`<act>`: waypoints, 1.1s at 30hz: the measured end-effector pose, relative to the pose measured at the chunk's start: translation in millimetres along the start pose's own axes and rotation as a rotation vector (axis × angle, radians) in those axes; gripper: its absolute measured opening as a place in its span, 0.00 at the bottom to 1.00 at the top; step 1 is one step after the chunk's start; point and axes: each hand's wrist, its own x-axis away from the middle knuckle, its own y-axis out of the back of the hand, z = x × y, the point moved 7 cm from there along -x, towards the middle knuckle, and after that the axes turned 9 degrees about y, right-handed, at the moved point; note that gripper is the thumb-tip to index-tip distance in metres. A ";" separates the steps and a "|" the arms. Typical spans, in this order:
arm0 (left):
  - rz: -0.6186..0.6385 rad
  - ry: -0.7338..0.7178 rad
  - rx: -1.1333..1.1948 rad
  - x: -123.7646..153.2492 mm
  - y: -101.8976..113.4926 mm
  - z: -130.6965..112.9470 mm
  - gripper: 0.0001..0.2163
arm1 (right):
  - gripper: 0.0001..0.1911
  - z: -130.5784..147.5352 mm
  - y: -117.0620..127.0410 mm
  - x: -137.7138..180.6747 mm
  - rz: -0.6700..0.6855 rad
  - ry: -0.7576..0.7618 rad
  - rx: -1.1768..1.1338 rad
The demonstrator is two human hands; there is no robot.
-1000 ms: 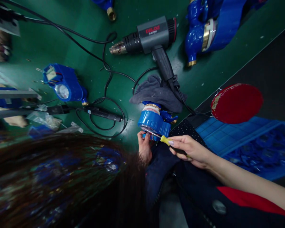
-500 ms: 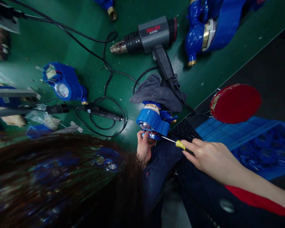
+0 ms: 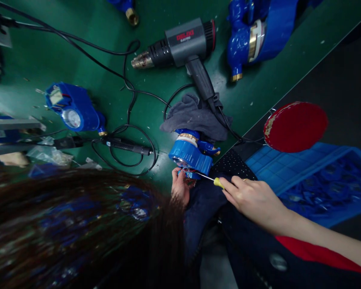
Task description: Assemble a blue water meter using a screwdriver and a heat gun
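A blue water meter (image 3: 188, 151) with a brass collar lies tilted at the near table edge, against a grey cloth (image 3: 188, 114). My left hand (image 3: 179, 188) is closed on the meter's near side, by its open compartment where thin red and dark wires show. Hair hides part of that wrist. My right hand (image 3: 252, 196) grips a screwdriver (image 3: 219, 183) with a yellow handle. Its metal shaft points left, and the tip reaches the compartment beside the left fingers. Whether the tip touches the wires I cannot tell.
A heat gun (image 3: 186, 42) lies beyond the cloth, its cable trailing right. An electric screwdriver (image 3: 128, 145) with a coiled cord and another meter (image 3: 76, 106) are left. A larger meter (image 3: 252, 40) stands at the back. A red stool (image 3: 296, 126) and blue crate (image 3: 327, 150) are right.
The whole view has shifted slightly, so most things appear a little further left. Both hands stay at the meter, and the screwdriver tip remains in its compartment.
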 end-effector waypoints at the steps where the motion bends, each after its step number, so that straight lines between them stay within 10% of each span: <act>1: 0.003 0.002 0.001 -0.1 0.2 0.8 0.08 | 0.14 -1.6 -3.1 -2.9 0.021 -0.015 -0.033; 10: 0.021 0.013 0.030 -2.1 0.3 6.7 0.10 | 0.14 -32.4 -34.5 -19.9 -0.059 -0.199 -0.841; 19: 0.039 0.036 0.048 -2.0 1.9 6.4 0.13 | 0.16 -28.7 -3.2 -11.7 0.097 -0.117 -0.225; 33: 0.114 0.015 0.018 -2.2 1.5 6.9 0.11 | 0.16 -27.5 -6.3 -19.7 0.071 -0.075 -0.248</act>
